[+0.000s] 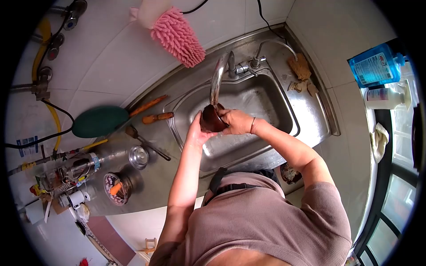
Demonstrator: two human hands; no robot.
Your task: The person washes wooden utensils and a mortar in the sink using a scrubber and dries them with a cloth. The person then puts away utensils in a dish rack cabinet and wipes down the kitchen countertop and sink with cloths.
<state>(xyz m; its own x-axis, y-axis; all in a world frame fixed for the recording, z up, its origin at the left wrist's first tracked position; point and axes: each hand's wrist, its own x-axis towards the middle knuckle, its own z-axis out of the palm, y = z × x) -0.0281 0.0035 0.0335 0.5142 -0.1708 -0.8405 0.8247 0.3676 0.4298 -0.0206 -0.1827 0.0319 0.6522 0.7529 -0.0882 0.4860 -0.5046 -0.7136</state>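
A small dark brown bowl (208, 119) is held right under the mouth of the curved metal faucet (218, 80), above the steel sink (242, 148). My left hand (196, 132) cups it from the left side and below. From the right, my right hand (237, 122) grips the rim, with some fingers hidden by the bowl. The bowl looks tilted, and the faucet tip overlaps its upper edge. Whether water is running is hard to make out.
Left of the sink lie wooden-handled utensils (158, 117), a spatula (148, 144), a pot lid (138, 157) and a green oval board (100, 121). A pink chenille mitt (179, 37) hangs above. Sponges (300, 66) rest on the right ledge, near a blue soap bottle (375, 68).
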